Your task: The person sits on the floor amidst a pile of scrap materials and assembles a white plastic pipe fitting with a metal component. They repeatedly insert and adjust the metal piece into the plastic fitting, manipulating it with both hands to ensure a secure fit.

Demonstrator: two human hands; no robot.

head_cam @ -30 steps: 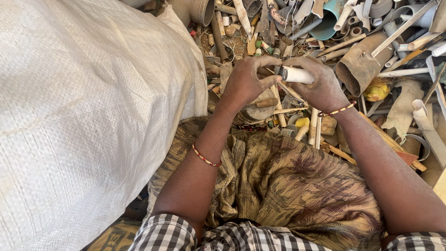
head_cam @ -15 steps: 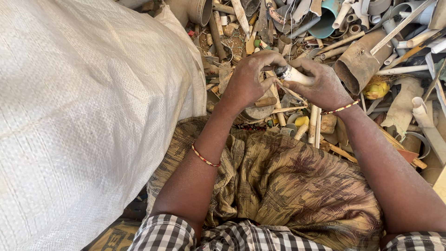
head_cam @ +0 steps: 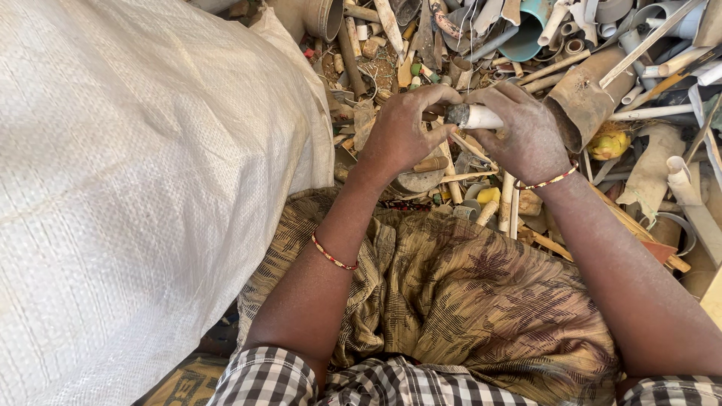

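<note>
Scrap fills the ground ahead of the seated person: pale plastic pipe offcuts, thin white tubes, wooden splinters and bent, dusty fragments, all matte and dirt-coated. Both hands meet above this heap on a short white pipe piece (head_cam: 475, 117), a smooth cylinder whose left end is dark and grimy.

The right hand (head_cam: 523, 131) wraps the white end, its grip clamped around the tube with fingers curled over the top. The left hand (head_cam: 406, 129) closes its grip on the dark end, fingertips pinched together against it, so the pipe piece bridges the two hands just above the debris. Both hands are grey with dust. Each wrist carries a thin beaded bracelet (head_cam: 333, 257) of red and yellow.

Just right of the right-hand grip lies a wide rusty brown pipe (head_cam: 590, 94), its open mouth facing the hand. Beyond it, farther from the person, sits a teal curved fitting (head_cam: 526, 37). Right of the brown pipe a crumpled yellow object (head_cam: 609, 143) rests among the scraps.

Left of the left-hand grip bulges a big white woven sack (head_cam: 135, 188), its plastic weave coarse and faintly shiny. Beneath the forearms spreads an olive patterned cloth (head_cam: 466, 301) in soft folds, and checked black-and-white sleeves (head_cam: 259, 380) show at the near edge.
</note>
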